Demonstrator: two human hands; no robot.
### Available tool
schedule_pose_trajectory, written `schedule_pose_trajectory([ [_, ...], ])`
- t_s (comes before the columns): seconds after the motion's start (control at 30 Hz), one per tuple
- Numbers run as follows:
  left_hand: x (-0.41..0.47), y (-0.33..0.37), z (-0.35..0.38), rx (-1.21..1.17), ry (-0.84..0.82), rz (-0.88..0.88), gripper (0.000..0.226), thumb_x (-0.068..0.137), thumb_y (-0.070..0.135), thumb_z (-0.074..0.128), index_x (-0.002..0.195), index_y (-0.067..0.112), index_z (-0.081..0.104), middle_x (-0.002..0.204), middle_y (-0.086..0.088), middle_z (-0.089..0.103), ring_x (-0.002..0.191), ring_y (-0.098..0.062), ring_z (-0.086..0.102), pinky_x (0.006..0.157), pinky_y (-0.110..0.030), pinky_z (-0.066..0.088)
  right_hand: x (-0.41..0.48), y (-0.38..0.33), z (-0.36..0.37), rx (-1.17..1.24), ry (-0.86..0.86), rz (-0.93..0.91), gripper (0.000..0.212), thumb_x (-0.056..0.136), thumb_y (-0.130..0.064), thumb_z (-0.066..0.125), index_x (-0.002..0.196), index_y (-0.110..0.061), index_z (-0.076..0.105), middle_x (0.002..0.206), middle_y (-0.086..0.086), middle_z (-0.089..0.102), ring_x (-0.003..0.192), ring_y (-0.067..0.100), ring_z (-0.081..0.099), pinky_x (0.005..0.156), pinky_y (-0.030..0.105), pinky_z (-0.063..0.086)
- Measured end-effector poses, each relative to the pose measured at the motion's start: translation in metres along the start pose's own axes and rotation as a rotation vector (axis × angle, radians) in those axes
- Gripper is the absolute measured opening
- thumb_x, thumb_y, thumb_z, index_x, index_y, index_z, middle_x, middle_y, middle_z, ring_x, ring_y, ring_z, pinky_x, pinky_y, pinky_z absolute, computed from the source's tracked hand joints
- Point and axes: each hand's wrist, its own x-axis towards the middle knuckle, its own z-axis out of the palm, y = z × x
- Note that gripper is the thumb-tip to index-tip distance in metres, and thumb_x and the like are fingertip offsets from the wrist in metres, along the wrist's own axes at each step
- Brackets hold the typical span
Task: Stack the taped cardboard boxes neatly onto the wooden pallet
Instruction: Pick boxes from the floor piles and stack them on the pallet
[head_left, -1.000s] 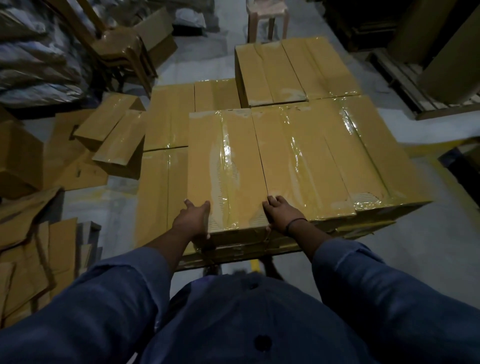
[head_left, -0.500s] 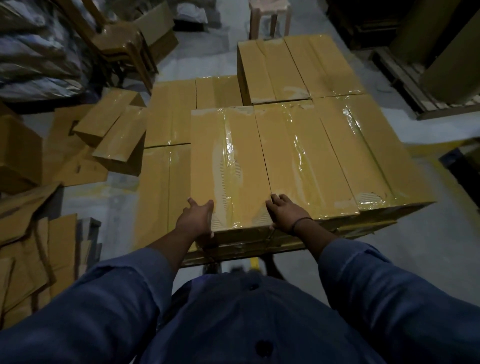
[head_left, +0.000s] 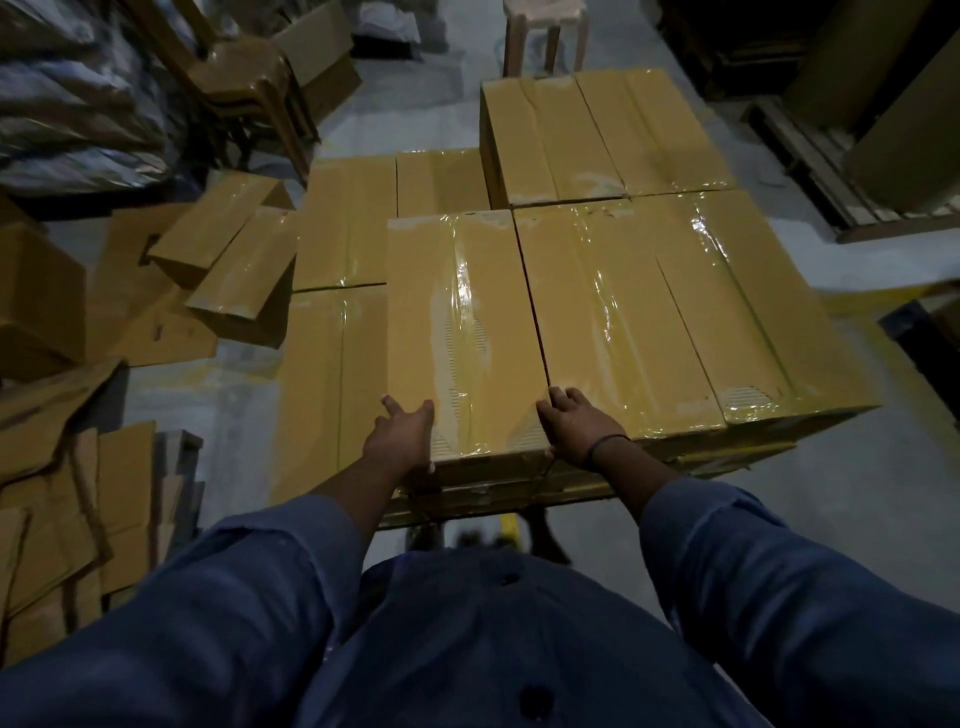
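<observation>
Hardly shifted since a second ago: same grip points on the narrow taped box (head_left: 462, 332), perhaps nudged a touch farther away. Sits on the top layer, touching the left side of the wide taped box (head_left: 675, 312), near ends about level. Presses with the left hand (head_left: 402, 441) on the near corner away from the wide taped box, fingers straight, thumb on top, closed round nothing. Rests the right hand (head_left: 576, 431) on the seam against the wide taped box, fingers loosely bent over the top, not clamped. Looks like final squaring-up. Could pinch the right fingertips in that seam under a hard sideways push. Could also skid on the glossy tape and end skewed, overhanging the lower boxes (head_left: 337, 364) left of the wide taped box. Cannot make out the wooden pallet beneath.
</observation>
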Motion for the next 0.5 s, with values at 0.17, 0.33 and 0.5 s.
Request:
schedule_pose_trajectory([
  [0.17,0.000,0.000,0.009,-0.024,0.002,-0.018,0.110,0.084,0.029,0.085,0.161,0.033,0.007,0.160,-0.035,-0.026,0.145,-0.053,0.028,0.108,-0.059,0.046,0.003,-0.005,0.003,-0.004,0.004,0.017,0.085,0.091,-0.033,0.071,0.157,-0.018,0.018,0.167,0.013,0.006,0.152,0.036,0.009,0.116,0.050,0.039],
  [0.33,0.004,0.001,0.012,-0.073,0.005,-0.010,0.112,0.080,0.034,0.088,0.160,0.030,0.010,0.159,-0.036,-0.026,0.144,-0.056,0.029,0.109,-0.061,0.045,0.004,-0.010,0.002,0.006,-0.022,0.026,0.083,0.096,-0.028,0.065,0.160,-0.014,0.014,0.170,0.010,0.000,0.155,0.035,0.005,0.118,0.050,0.037],
  [0.5,0.008,-0.001,0.008,-0.085,0.003,0.025,0.097,0.077,0.037,0.089,0.152,0.027,0.028,0.160,-0.038,-0.020,0.134,-0.056,0.044,0.107,-0.059,0.048,0.005,-0.009,0.002,0.012,-0.002,0.035,0.073,0.096,-0.017,0.062,0.157,-0.010,0.022,0.169,0.012,0.006,0.153,0.032,0.013,0.114,0.050,0.042],
])
